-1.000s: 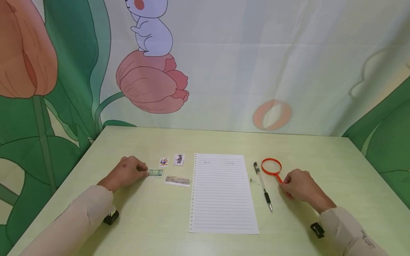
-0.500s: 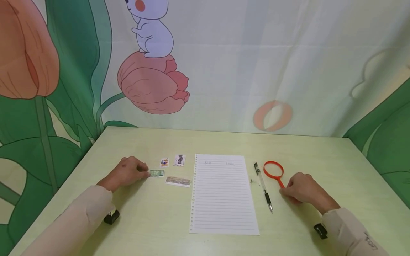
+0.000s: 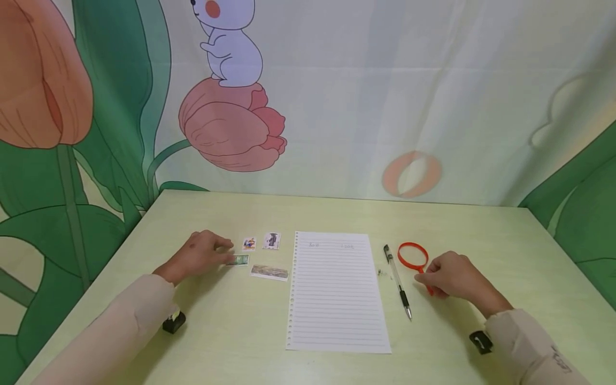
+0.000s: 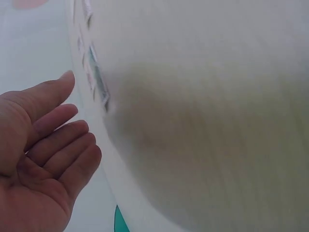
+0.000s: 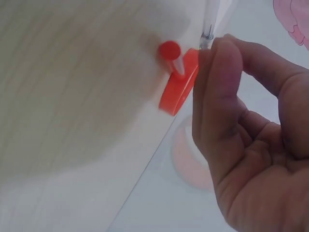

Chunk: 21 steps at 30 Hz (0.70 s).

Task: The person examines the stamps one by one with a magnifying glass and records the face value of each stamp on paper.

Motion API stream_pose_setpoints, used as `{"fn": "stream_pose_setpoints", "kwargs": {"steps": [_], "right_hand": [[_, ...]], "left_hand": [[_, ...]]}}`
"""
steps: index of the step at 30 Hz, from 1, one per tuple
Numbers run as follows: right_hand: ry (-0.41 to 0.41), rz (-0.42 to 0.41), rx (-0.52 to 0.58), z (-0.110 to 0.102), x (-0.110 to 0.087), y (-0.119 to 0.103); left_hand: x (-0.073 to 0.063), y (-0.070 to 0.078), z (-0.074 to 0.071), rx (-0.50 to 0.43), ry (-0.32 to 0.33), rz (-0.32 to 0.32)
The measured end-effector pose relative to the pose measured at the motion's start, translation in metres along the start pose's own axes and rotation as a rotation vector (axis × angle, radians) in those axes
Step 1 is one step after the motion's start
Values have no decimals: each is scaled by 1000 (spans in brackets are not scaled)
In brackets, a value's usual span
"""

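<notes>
In the head view my left hand (image 3: 204,254) hovers at the left end of a small green stamp (image 3: 243,260), partly covering it. The left wrist view shows its fingers loosely bent and apart from the stamp, holding nothing. On the right lies an orange-red magnifying glass (image 3: 413,266), its ring pointing away from me. My right hand (image 3: 454,275) is over its handle, with part of the handle showing below the fingers. In the right wrist view the handle end (image 5: 170,50) stands apart from the relaxed fingers, which hold nothing.
Two small stamps, one colourful (image 3: 248,244) and one grey (image 3: 271,240), lie behind a long brownish stamp (image 3: 269,272). A lined sheet (image 3: 339,299) with faint writing at its top is in the middle. A black-capped clear pen (image 3: 397,280) lies right of it.
My left hand has lifted its fingers off the green stamp. The magnifying glass was drawn slightly towards me; my right hand has then let go of the handle and shifted a little forward.
</notes>
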State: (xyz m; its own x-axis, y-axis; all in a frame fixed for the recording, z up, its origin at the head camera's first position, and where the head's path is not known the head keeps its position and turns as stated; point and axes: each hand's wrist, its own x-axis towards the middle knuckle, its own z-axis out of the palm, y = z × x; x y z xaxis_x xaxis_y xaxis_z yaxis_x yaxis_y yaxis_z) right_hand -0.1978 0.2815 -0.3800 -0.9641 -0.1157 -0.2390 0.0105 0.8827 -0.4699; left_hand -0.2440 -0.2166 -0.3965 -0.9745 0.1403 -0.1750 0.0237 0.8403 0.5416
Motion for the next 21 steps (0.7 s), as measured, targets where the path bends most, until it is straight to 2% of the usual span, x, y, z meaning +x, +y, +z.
{"fn": "stream_pose_setpoints", "kwargs": {"steps": [4, 8, 12, 21], "right_hand": [[-21, -13, 30, 4, 0, -7], [-65, 13, 38, 10, 1, -13], [-97, 22, 38, 17, 1, -18], [-112, 60, 4, 26, 2, -23]], "left_hand": [[2, 6, -1, -12, 16, 38], [4, 12, -1, -29, 28, 72], [7, 19, -2, -55, 27, 70], [13, 32, 0, -100, 5, 54]]}}
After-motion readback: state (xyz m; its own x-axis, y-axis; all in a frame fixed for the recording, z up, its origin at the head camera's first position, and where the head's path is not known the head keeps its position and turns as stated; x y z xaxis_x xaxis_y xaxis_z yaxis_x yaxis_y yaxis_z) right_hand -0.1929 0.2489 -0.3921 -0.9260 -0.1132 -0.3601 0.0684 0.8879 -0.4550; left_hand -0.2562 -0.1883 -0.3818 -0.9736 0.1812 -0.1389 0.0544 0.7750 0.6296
